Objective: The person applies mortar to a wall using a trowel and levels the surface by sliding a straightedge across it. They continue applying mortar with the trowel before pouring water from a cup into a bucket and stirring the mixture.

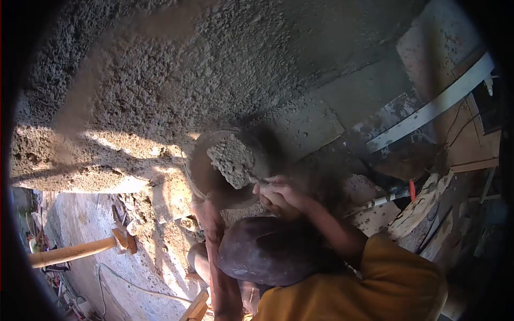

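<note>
My right hand [281,195] is closed round the handle of a trowel, whose blade lies hidden under a lump of wet grey mortar [233,159]. That lump is above the opening of a round, dark pan [199,168]. At the pan's near left rim, my left hand [206,213] grips the edge; its fingers are partly hidden. A mustard-yellow sleeve [399,267] covers my upper right arm. Beyond the pan spreads a rough, mortar-covered surface [214,69], with a smoother grey patch [342,37] at upper right.
A wooden-handled hammer [80,252] is at left, near a thin rope or hose [139,289]. A dark rounded shape [273,251] sits between my arms. Pale strip [433,104], boards [471,139] and debris crowd the right. A wood piece [195,307] is at the bottom.
</note>
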### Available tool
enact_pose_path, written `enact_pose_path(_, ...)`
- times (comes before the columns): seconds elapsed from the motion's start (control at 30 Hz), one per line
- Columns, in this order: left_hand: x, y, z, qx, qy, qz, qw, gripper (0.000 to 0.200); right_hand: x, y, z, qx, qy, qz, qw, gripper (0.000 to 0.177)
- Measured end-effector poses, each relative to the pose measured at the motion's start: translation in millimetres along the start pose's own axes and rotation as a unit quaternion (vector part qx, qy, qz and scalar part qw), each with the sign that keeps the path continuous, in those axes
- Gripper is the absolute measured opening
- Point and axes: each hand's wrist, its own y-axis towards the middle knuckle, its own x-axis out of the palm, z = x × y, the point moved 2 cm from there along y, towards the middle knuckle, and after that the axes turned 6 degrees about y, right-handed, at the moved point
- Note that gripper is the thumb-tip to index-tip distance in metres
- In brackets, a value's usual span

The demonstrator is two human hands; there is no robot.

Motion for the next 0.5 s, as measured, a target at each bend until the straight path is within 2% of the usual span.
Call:
enact_pose_path(0.03, -1.5, -1.6, 0.1, 0.037, -0.029, -0.015, 0.999, 0.035, 4.1, -1.3, -3.3, -0.027, 0.021, -0.025, 0.999, 0.022)
enact_pose_path(0.07, -3.3, -3.0, 2.6, 0.014, -0.012, 0.008, 1.000, 0.035, 11.6, -5.0, -10.9, -0.063, 0.047, -0.015, 0.997, 0.023)
enact_pose_path(0.17, -21.1, -4.4, 10.7, 0.030, -0.014, 0.026, 0.999, 0.042, 31.1, -13.5, -27.8, -0.173, 0.142, 0.002, 0.975, 0.027)
enact_pose_path(0.27, -39.8, -6.5, 23.5, 0.013, -0.015, 0.089, 0.996, 0.046, 43.6, -39.9, -62.2, -0.284, 0.180, 0.094, 0.937, 0.029)
enact_pose_path(0.33, -59.6, -16.2, 41.7, 0.026, -0.004, 0.103, 0.994, 0.044, 37.2, -62.6, -84.1, -0.360, 0.156, 0.166, 0.905, 0.030)
enact_pose_path(0.4, -108.9, -5.0, 29.1, 0.046, 0.046, 0.103, 0.993, 0.035, 34.0, -90.5, -102.6, -0.445, 0.112, 0.264, 0.848, 0.027)
enact_pose_path(0.5, -123.4, -40.4, 74.8, 0.058, 0.115, 0.118, 0.985, 0.032, 18.4, -112.5, -118.9, -0.543, 0.093, 0.398, 0.734, 0.023)
